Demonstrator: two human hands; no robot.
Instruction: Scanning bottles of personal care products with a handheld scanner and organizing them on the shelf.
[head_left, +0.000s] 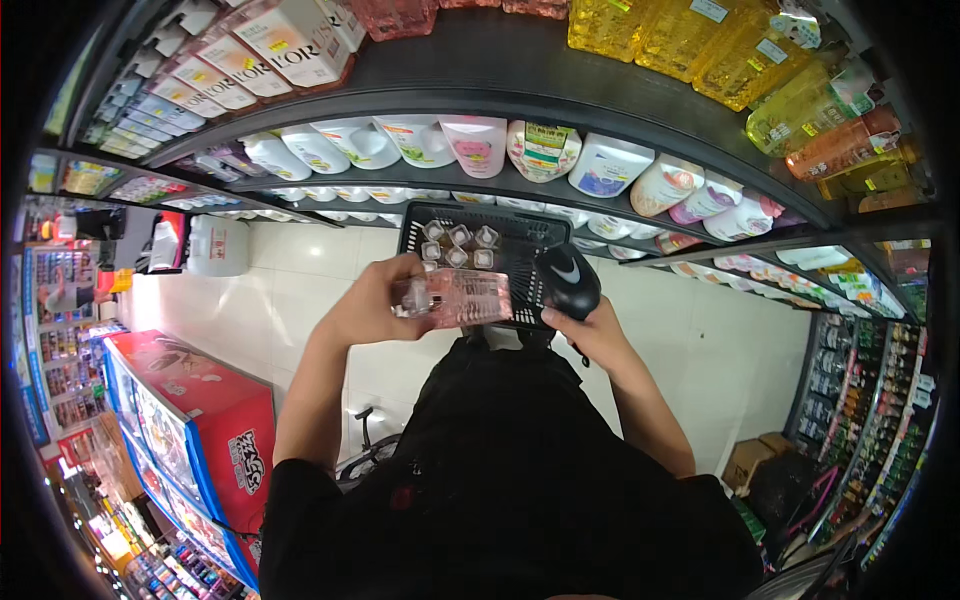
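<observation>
My left hand (375, 304) grips the capped end of a clear, square-sided bottle of pink liquid (476, 296). The bottle lies sideways, with a printed label facing up. In my right hand (598, 334) is a black handheld barcode scanner (568, 281), its rounded head towards the shelves. Just beyond both hands is a black plastic basket (491, 211) with slotted walls. Several clear square caps (460, 235) stand up in its left half; the bodies beneath them are hard to make out. The held bottle and the scanner hide the basket's near side.
Dark shelves (465, 90) ahead hold white and pink laundry-type bottles (474, 146), yellow bottles (675, 37) and boxed goods (289, 49). A red chest freezer (217, 397) stands at left, a white jug (217, 244) beyond it. Cardboard boxes (750, 461) and stocked racks (862, 390) are at right.
</observation>
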